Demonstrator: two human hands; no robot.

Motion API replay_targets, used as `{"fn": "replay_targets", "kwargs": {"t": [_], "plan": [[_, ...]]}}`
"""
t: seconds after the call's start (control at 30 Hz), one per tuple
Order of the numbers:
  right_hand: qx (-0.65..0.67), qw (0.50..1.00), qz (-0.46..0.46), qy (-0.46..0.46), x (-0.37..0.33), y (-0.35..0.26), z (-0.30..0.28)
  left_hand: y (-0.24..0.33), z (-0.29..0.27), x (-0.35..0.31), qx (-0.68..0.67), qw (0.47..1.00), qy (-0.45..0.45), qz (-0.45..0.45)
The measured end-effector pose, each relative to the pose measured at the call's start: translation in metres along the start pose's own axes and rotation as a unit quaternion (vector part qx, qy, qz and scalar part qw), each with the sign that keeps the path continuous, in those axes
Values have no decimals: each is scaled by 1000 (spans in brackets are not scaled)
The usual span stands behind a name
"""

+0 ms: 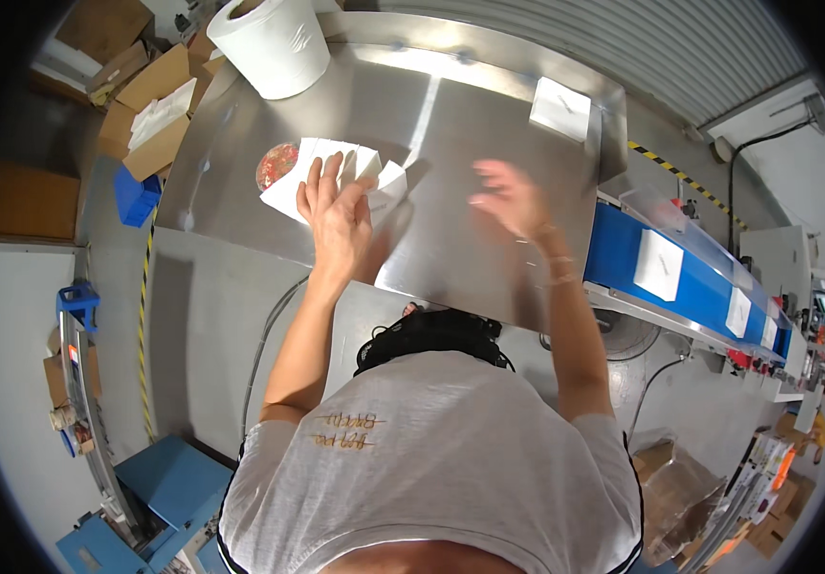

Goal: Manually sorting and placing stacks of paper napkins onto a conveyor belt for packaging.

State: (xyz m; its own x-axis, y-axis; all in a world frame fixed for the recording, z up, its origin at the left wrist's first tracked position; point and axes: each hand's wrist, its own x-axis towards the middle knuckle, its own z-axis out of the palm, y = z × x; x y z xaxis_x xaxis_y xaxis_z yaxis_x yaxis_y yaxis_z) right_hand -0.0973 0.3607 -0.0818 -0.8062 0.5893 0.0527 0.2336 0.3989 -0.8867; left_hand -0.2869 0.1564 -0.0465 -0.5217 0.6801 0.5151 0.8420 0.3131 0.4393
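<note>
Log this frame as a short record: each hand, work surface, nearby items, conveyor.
Left hand: on fanned white pieces; grip unclear
Right hand: blurred, apart from the pieces, nothing visible in it
Surface: metal table
Nearby: round reddish object left of the pieces; white roll at far left; white square at far right
Conveyor: blue belt at right, carrying flat white items

On our left we have an open cardboard box (123,124) with a blue plastic bin (135,198) near it; ahead of us stands a corrugated metal wall (594,38), and yellow-and-black tape (688,183) crosses the floor.
</note>
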Motion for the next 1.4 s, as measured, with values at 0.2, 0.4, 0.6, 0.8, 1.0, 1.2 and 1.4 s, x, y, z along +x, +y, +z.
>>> {"fn": "replay_targets", "kwargs": {"t": [0.2,0.4,0.6,0.8,1.0,1.2,1.4], "plan": [[-1,986,-136,-99,54,-27,75,6,-7,7,-19,999,-45,10],[271,958,27,88,-5,13,44,-28,-7,7,20,1000,-12,11],[-180,909,255,276,-88,111,-99,-21,-13,8,4,1000,3,0],[-526,716,218,403,-111,109,-140,-20,-1,8,-13,1000,24,8],[-73,995,-56,28,-4,-4,2,-15,-5,3,-10,1000,2,11],[-55,983,-158,-79,70,-9,91,-9,-9,10,2,999,-45,22],[268,962,39,27,14,-1,59,-33,-12,8,45,999,-5,-11]]}}
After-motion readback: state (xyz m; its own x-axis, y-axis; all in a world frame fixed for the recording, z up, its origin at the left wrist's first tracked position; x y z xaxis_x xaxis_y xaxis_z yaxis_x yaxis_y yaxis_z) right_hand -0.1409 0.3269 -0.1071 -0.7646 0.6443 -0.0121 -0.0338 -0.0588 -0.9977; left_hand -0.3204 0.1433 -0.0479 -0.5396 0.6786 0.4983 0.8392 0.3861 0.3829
